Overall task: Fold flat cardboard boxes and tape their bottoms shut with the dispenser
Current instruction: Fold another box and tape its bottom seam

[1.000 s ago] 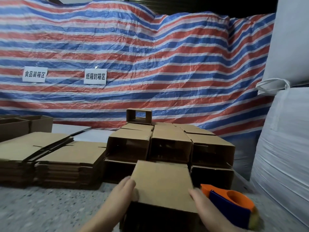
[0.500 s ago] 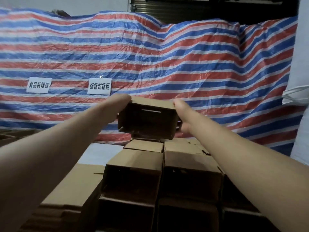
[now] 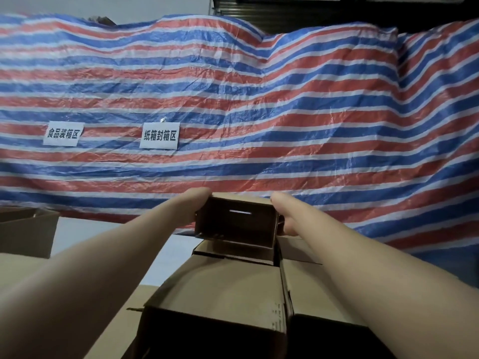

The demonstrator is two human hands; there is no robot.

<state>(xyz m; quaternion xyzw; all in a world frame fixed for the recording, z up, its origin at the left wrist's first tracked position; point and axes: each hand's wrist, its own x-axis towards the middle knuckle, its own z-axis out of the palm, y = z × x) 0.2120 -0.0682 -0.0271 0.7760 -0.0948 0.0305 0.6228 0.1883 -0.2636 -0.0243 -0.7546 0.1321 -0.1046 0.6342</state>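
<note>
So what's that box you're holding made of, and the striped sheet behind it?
The box looks like plain brown cardboard, matte, with folded flaps. The striped sheet looks like woven plastic tarpaulin: crinkled, slightly glossy, red, blue and white bands.

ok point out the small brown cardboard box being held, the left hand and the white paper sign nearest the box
small brown cardboard box [image 3: 237,221]: head view, on its dark open inside
left hand [image 3: 197,203]: head view, on the back of the hand at the box's left side
white paper sign [image 3: 159,136]: head view, on its printed middle

Both forearms are bare, with no sleeve in view; the left hand [image 3: 193,203] and the right hand [image 3: 283,213] wear no gloves or rings
</note>
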